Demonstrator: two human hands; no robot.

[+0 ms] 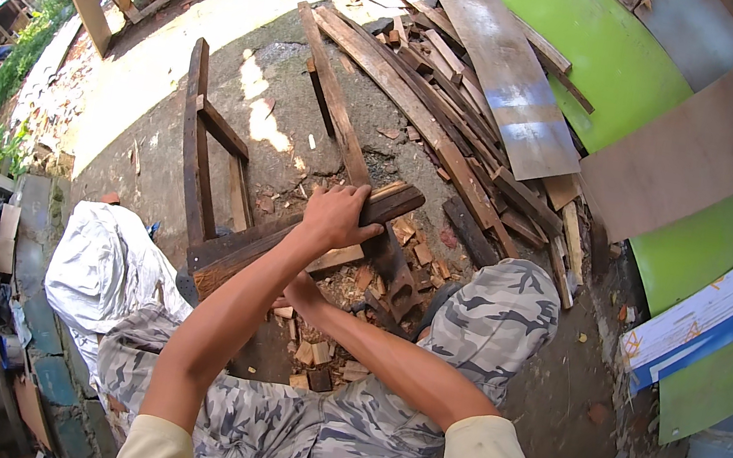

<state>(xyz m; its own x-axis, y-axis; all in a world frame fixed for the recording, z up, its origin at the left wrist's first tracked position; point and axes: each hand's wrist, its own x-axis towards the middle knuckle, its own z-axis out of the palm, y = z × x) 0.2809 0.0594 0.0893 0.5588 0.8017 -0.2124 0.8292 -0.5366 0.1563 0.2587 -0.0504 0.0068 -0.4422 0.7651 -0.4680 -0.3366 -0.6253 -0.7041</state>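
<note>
My left hand (338,215) is clamped over the top of a dark wooden plank (395,201) that slants across my lap from lower left to upper right. My right hand (299,292) sits just below it, under my left forearm, with its fingers curled and mostly hidden. What it grips does not show. A dark, blocky piece (394,267) hangs beneath the plank beside my right knee. Wood chips and small offcuts (313,353) lie on the ground between my legs in camouflage trousers.
A dark wooden ladder-like frame (198,145) lies to the left. Long planks (426,95) are piled ahead, with a grey board (513,89), green panels (606,46) and brown sheets (694,156) to the right. A white sack (102,264) rests by my left leg.
</note>
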